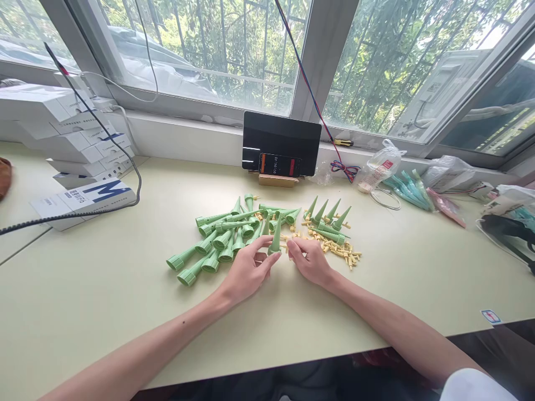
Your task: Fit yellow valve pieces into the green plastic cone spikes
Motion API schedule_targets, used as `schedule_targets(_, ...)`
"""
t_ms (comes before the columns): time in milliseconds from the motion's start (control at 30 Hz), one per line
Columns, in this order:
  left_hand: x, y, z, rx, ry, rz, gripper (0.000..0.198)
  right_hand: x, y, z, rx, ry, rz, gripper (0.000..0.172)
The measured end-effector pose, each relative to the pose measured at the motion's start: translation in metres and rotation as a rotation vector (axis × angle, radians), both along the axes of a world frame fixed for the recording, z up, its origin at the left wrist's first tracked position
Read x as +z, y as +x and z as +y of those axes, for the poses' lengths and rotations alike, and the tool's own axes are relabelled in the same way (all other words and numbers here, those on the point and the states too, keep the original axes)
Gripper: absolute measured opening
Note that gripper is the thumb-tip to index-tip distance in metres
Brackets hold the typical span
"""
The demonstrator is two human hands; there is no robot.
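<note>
My left hand is closed around the lower part of a green plastic watering spike, which points upward. Close by on its right, my right hand is pinched at the spike's side. A bit of yellow shows between spike and fingertips, apparently a small valve; the fingers mostly hide it. Many more green spikes lie heaped to the left, open wide ends toward me. Small yellow plastic valves are scattered behind and right of my right hand. Several spikes stand point-up beyond them, with yellow pieces at their bases.
A phone showing a timer leans on a black tablet at the back. White boxes are stacked at left, with a black cable curving across. Plastic bags and a white cable lie at right.
</note>
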State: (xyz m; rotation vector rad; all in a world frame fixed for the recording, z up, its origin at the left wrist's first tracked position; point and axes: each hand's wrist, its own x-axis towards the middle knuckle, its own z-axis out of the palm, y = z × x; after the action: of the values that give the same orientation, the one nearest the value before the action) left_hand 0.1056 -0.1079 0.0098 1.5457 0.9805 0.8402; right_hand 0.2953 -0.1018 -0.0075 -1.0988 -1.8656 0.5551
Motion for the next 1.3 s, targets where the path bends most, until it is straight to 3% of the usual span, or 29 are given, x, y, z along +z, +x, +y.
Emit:
schedule_targets(533, -0.0010, -0.0001, 0.0005, 0.053, 0.024, 0.001, 0.040, 0.0015, 0.0005, -0.0013, 0.044, -0.097, 0.012, 0.042)
schedule_targets(867, -0.0014, 0.0004, 0.0008, 0.080, 0.017, 0.044, 0.047, 0.0020, 0.0033, 0.0005, 0.038, -0.038, -0.029, 0.044)
schedule_targets(1300, -0.0021, -0.0008, 0.0017, 0.081, 0.072, 0.089, 0.041, 0.0000, 0.0039, 0.0017, 0.012, 0.040, -0.075, 0.036)
